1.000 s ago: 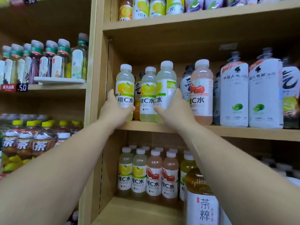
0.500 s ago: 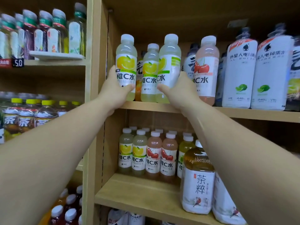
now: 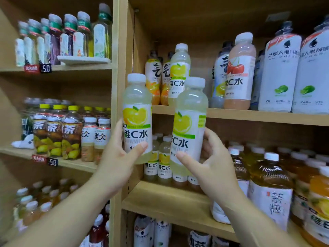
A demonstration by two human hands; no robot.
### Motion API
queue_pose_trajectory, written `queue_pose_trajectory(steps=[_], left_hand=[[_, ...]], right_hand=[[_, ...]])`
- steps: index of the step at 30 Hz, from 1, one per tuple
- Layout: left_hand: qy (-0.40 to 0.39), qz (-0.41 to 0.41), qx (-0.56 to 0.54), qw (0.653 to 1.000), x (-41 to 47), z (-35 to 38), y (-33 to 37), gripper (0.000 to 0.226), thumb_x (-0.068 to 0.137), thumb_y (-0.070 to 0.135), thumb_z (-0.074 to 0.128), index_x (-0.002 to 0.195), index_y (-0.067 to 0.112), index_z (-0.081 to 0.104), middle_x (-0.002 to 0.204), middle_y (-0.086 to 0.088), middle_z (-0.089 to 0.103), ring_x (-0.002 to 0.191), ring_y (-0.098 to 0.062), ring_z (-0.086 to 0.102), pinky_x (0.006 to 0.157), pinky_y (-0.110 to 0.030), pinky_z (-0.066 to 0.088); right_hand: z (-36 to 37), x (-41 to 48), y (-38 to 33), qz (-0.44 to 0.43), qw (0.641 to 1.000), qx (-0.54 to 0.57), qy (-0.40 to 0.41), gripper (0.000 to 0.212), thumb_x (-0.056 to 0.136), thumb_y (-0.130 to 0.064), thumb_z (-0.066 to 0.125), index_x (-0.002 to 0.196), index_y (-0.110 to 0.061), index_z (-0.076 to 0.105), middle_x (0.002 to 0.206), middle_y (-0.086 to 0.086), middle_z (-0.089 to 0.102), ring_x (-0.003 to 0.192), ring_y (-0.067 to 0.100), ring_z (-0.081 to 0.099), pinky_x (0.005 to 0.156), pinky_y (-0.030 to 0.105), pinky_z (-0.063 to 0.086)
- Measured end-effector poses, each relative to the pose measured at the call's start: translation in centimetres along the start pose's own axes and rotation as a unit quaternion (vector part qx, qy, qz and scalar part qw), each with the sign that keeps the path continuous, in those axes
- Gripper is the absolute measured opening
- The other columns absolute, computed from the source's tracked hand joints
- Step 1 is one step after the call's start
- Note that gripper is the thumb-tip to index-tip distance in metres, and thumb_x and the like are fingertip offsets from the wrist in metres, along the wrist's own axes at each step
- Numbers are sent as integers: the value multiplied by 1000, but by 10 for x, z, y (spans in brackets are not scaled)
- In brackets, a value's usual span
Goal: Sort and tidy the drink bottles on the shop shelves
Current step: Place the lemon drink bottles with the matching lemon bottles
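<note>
Half a second ago both lemon bottles stood on the middle shelf [image 3: 249, 116] with a third between them; now two are lifted clear of it and held out in front of the shelving, below the shelf's front edge, while the third lemon bottle [image 3: 179, 73] remains standing alone at the shelf's front.

The left lemon bottle [image 3: 137, 118] is a clear plastic bottle of pale yellowish drink with a white cap and a white label showing a cut lemon above dark lettering. It is upright, in front of the wooden upright between the two shelf bays. The right lemon bottle [image 3: 189, 122] is the same kind, leaning slightly to the right, its cap level with the middle shelf's edge.

The left hand [image 3: 118, 163] is closed round the lower part of the left lemon bottle: the thumb lies across the front of the label near its bottom and the fingers [image 3: 117, 132] wrap behind on the bottle's left side. The right hand [image 3: 211, 168] grips the lower part of the right lemon bottle, thumb pressed on the front of the label, fingers curled round its right side and back.

Farther out on the middle shelf stand a pink cherry bottle [image 3: 239, 73] and tall white lime bottles [image 3: 279, 72]. Below, more small lemon bottles [image 3: 164, 163] stand on the lower shelf [image 3: 169, 200].
</note>
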State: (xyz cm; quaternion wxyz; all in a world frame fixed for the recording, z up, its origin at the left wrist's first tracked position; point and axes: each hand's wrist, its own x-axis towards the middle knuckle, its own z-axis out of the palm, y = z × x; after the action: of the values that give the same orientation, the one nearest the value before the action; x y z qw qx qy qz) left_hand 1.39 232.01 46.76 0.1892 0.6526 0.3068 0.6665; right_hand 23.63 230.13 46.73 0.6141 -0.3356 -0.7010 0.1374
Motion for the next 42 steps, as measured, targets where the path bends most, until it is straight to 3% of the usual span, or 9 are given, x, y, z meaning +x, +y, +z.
queue_pose_trajectory(steps=[5,10,14,19,23,28,34,36,42], left_hand=[[-29,-69,33,997,-50,-1,-60,79,91,-1,70,151,37,35,139,26,58,130,1,55,110,-32,42],[-37,-123,70,989,-69,11,-108,82,91,5,71,153,39,28,140,31,52,128,9,52,111,-27,42],[-41,-153,97,983,-66,22,-137,84,89,7,74,141,54,27,127,44,53,121,17,51,107,-26,41],[-44,-174,121,976,-54,31,-155,83,92,13,72,144,54,21,131,39,49,121,19,48,106,-29,42],[-79,-171,149,971,-40,27,-169,77,94,19,70,147,51,24,143,24,49,132,4,47,112,-32,38],[-44,-159,255,953,-42,29,-180,65,100,21,61,158,23,30,154,-2,40,140,-13,39,111,-22,26],[-64,-172,285,941,-36,33,-183,84,100,27,62,163,27,6,155,-5,34,136,-22,45,113,-35,38],[-80,-174,297,936,-34,31,-182,92,99,29,64,163,28,-2,152,-4,35,134,-20,46,109,-30,37],[-63,-149,314,935,-42,31,-179,104,93,25,71,163,26,-6,157,-3,40,140,-23,44,112,-37,38]], right_hand=[[29,-40,70,95,993,-45,-52,67,81,-36,85,136,-46,48,123,-35,64,115,-10,61,94,20,52],[51,-51,124,167,981,-63,-70,79,80,-40,83,146,-44,40,129,-28,63,118,-10,59,101,30,54],[61,-45,147,197,975,-69,-73,87,80,-34,85,152,-39,37,132,-25,60,121,-6,57,105,28,49],[65,-35,163,226,968,-52,-97,84,82,-33,84,148,-42,33,135,-19,59,122,-1,58,107,33,49],[63,-33,170,262,961,-38,-81,71,84,-31,83,139,-41,39,133,-17,60,118,-3,58,107,31,48],[64,-28,171,250,962,-90,-71,67,88,-30,78,146,-35,44,134,-9,49,117,5,48,102,23,36],[70,-26,173,250,960,-105,-66,66,91,-26,76,148,-27,41,132,-12,55,122,6,52,100,23,39],[71,-23,173,260,958,-104,-69,65,92,-25,75,147,-26,41,135,-11,59,125,10,56,101,25,43],[76,-18,179,246,955,-143,-84,50,94,-27,72,139,-28,51,130,-3,55,117,15,57,105,30,43]])
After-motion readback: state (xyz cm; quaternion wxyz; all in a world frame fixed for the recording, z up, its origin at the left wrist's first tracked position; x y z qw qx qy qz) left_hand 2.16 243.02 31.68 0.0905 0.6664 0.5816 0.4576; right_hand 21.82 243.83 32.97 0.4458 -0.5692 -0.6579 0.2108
